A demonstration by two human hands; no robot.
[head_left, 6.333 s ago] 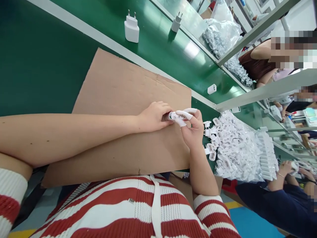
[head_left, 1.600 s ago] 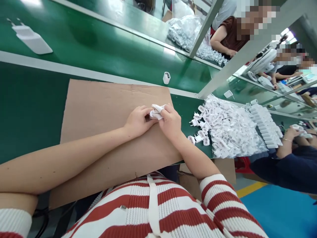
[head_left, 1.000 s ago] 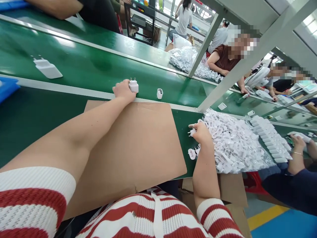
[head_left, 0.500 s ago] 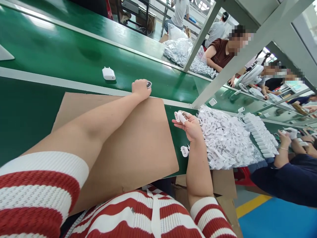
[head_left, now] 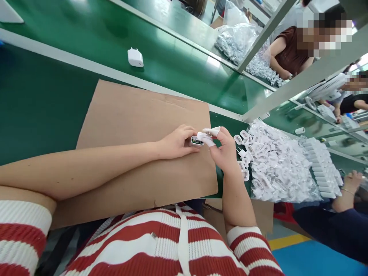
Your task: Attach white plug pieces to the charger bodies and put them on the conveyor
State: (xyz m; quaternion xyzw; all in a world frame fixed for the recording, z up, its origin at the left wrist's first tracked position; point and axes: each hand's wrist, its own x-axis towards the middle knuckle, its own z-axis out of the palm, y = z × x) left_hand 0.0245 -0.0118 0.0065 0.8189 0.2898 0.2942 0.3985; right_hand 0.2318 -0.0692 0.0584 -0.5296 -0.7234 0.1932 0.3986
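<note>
Over the right part of a brown cardboard sheet (head_left: 138,111), my left hand (head_left: 179,142) holds a white charger housing (head_left: 197,141) whose open end shows a green circuit board. My right hand (head_left: 222,147), with white covers on the thumb and a fingertip, pinches a small white part (head_left: 203,136) against the housing's open end. Whether the two pieces are joined cannot be made out. Just right of my right hand lie loose white charger pieces (head_left: 244,153) beside a large heap of them (head_left: 276,165).
A white charger (head_left: 135,57) lies on the green conveyor (head_left: 94,42) beyond a metal rail. A slanted metal post (head_left: 301,73) rises at the right. Stacked white housings (head_left: 320,165) stand past the heap. Other people sit across the belt and at the far right.
My left hand has come back from the rail to the cardboard with the housing. Both hands have met, and the view has shifted.
</note>
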